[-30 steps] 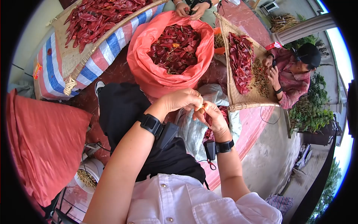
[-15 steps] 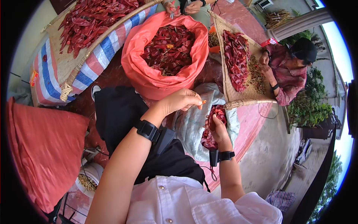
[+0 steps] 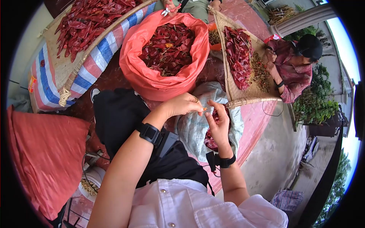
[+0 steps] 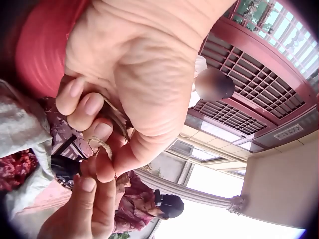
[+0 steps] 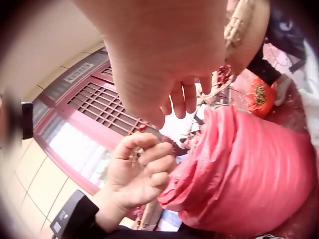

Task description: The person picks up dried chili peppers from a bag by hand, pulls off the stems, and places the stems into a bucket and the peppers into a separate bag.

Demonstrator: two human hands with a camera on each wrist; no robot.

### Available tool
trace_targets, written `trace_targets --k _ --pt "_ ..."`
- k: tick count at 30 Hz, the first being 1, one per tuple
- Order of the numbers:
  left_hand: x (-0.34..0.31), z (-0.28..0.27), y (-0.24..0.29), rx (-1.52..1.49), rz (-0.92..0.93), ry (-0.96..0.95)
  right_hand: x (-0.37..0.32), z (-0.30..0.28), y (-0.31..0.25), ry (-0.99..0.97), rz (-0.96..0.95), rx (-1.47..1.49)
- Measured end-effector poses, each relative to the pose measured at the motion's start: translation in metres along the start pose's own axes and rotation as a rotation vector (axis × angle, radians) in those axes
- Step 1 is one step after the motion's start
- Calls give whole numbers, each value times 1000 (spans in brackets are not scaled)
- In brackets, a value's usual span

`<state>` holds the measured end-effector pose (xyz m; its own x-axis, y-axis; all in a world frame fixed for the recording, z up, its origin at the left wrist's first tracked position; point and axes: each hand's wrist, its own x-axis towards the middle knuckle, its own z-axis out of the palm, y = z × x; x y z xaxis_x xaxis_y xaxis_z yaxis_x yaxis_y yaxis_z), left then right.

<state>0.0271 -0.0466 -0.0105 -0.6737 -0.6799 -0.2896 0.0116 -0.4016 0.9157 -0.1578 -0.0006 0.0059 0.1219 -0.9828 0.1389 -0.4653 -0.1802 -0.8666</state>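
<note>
My left hand [image 3: 181, 105] is held over my lap, thumb and fingertips pinching a small dried chili stem with an orange end [image 3: 205, 109]. In the left wrist view, a pale curved stem [image 4: 101, 143] shows at the fingers, and more dry stems [image 4: 115, 119] lie under the curled fingers. Facing it, my right hand [image 3: 219, 127] has its fingers stretched out and holds no pepper; its fingertips are right by the left ones. Below the right hand, a pale woven sack [image 3: 190, 131] contains dried red chilies [image 3: 211, 140].
A red sack [image 3: 129, 62] full of dried chilies [image 3: 167, 49] stands ahead. A striped-cloth stand with a chili-covered mat [image 3: 57, 41] is at left, and a woven tray [image 3: 237, 99] at right. Another person [image 3: 294, 72] works beside it. A white bucket [image 3: 99, 176] holds stems.
One second ago both hands met at a dried chili; half a second ago the right hand held it apart, low over the pale sack. Now that hand is raised, fingers spread, without it.
</note>
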Motion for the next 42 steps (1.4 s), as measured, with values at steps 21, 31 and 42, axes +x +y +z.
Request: trace_targets --k 21,31,42 --pt "1 3 -8 287 109 -3 1 5 -42 -15 -426 -708" --pt "8 5 -15 306 237 104 -9 9 35 200 120 -658" --pt "9 -3 -2 -421 119 179 -20 -27 39 -13 601 463"
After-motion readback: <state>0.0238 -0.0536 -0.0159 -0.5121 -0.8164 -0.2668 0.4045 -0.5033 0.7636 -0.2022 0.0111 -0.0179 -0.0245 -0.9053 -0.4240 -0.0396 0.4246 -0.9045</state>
